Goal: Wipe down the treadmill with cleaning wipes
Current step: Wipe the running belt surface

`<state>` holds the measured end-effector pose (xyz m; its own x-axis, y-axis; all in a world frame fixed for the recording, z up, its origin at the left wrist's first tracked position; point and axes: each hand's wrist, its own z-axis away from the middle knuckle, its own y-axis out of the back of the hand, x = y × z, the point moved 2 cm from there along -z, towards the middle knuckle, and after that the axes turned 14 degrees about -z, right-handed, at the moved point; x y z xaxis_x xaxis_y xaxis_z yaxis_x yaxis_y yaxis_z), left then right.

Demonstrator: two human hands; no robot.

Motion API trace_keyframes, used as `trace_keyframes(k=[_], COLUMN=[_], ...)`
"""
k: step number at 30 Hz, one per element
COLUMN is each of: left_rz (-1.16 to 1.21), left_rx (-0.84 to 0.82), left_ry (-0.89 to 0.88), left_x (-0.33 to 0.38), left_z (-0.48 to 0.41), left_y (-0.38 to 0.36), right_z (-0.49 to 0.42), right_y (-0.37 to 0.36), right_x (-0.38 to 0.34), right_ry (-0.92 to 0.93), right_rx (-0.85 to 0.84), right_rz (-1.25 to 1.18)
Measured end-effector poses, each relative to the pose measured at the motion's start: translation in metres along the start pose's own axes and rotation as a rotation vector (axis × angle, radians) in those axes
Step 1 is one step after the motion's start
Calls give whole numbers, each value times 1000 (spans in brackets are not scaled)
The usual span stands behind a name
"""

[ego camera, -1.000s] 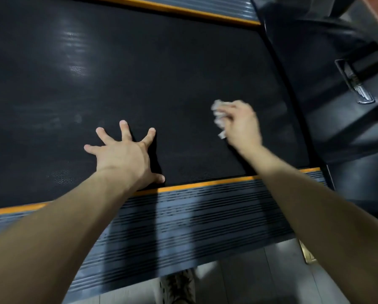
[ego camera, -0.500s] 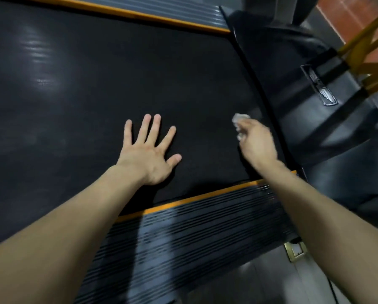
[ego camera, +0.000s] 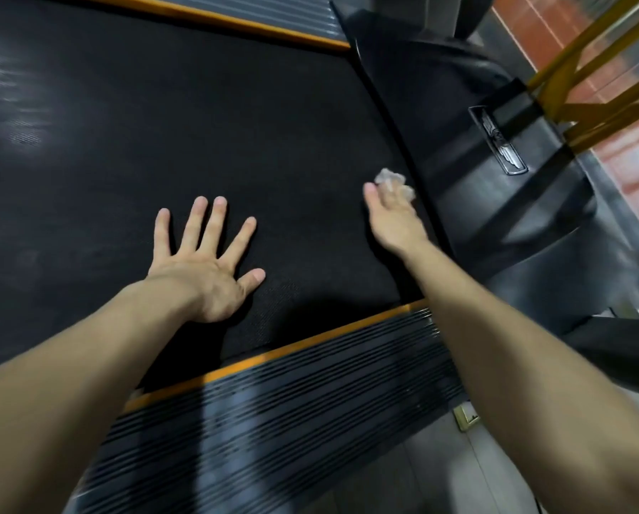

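Item: black textured rubber treadmill belt (ego camera: 162,124), seen from above, bordered on the near side by a narrow orange edge stripe (ego camera: 273,356) and a ribbed grey-and-black side rail (ego camera: 292,409). Left hand (ego camera: 203,268): released, palm down and fingers spread flat on the belt, holding nothing and bracing the person; its heel lies clear of the orange stripe, where a second ago it sat right at it. Right hand (ego camera: 392,217): holding a crumpled white cleaning wipe (ego camera: 390,178) bunched at the fingertips and against the belt; blur hides how the fingers close on it. Location of wipe: far right of the belt, just beside the curved seam where the belt meets the glossy black plastic motor cover (ego camera: 458,87). Change noted: over the last second the wipe has travelled from the middle of the belt outward to this edge, and the left hand has moved further onto the belt with it. Assessment: the stroke has likely reached the end of its run, so this strip of belt is probably covered; the cover, the rail and the far belt appear not yet dealt with. The next pass would call for a return sweep, or a lift over the seam onto the cover. Also present: a silver winged badge (ego camera: 499,142) on the cover, yellow metal frame bars (ego camera: 599,68) and reddish floor tiles (ego camera: 636,161) beyond.
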<state>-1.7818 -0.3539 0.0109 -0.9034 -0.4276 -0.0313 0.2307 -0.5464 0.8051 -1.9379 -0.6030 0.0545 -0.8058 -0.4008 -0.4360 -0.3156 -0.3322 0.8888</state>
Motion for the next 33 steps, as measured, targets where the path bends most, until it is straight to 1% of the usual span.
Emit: trace_keyframes(k=[1,3,4,5,6,7,8,10,11,12,15,16,19,20,22,24,27,28,30,31,33], left_rz=[0,-3,-7,-7,-1,6,12,25,25,17,2,3,9,6,3,4,13,8,7,8,11], left_rx=[0,14,21,25,25,28,33,33,38,46,47,48,73,75,74,85,98,100,96,101,113], left_ry=[-2,-2,0,-2,-4,-5,-3,0,-1,-2,-11,-12,-1,2,6,6,7,7,3,3,9], left_x=[1,3,3,3,3,3,2,1,2,3,3,3,3,2,2,1,0,-1,-1,0,0], left_z=[0,0,0,0,0,0,-1,0,0,0,2,2,-1,-1,-1,-2,-4,-4,-4,-5,-5], left_y=[0,-1,-1,-2,-2,-3,-3,-3,-3,-2,-2,-3,-6,-7,-8,-9,-10,-10,-11,-11,-12], right_z=[22,79,100,105,93,68,38,-8,-17,-15,37,62,122,125,102,63,23,20,29,39,60], right_y=[-11,-33,-41,-40,-34,-28,-16,8,13,15,15,16,16,13,5,-5,-9,-8,-2,1,2], right_x=[-17,-41,-40,-35,-27,-13,3,38,54,61,59,59,71,71,62,43,31,36,55,68,82], right_ry=[75,355,469,555,594,557,416,51,-75,-134,-42,-37,37,34,-59,-108,-110,-103,-109,-130,-216], right_rx=[-64,-254,-368,-429,-412,-344,-244,-88,-57,-54,-75,-100,-210,-192,-129,-121,-148,-138,-53,-2,38], right_rz=[-6,-47,-66,-29,8,38,46,19,-1,-7,49,67,248,226,117,107,73,76,89,103,119])
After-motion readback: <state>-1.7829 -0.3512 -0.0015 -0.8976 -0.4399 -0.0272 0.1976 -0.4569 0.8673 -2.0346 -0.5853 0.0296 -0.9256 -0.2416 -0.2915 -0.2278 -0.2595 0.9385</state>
